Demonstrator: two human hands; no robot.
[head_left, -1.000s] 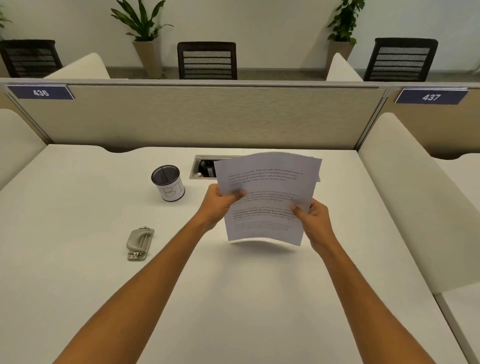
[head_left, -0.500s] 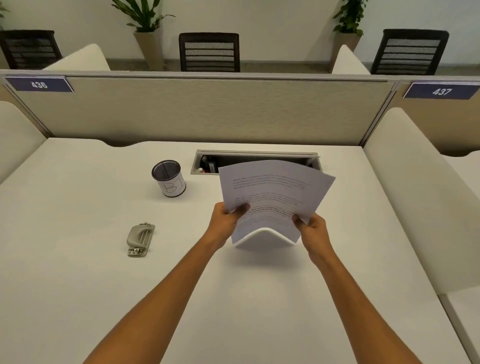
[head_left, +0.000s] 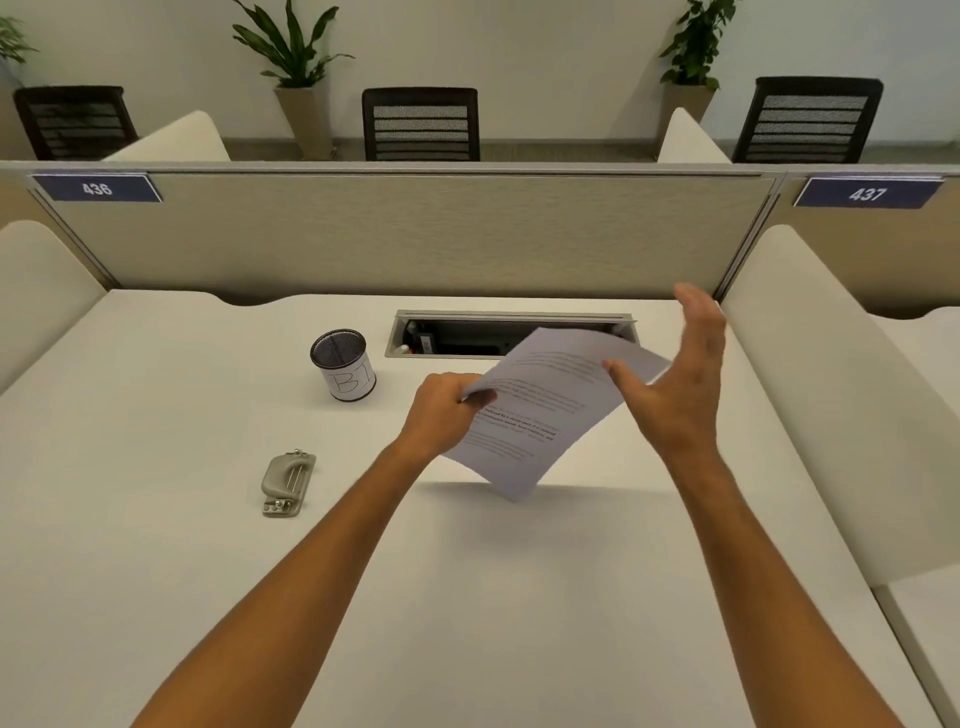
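Hands hang over the desk. The left hand pinches the left edge of the papers, which tilt in the air. The right hand is spread wide at their right edge. Paper is light and floppy, so I think 2 sides need holding. Farther back stands a mesh cup.

right hand released papers

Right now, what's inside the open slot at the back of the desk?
The slot looks dark inside, with small white and red bits at its left end. The sheets of paper gripped by the left hand hide much of its right half.
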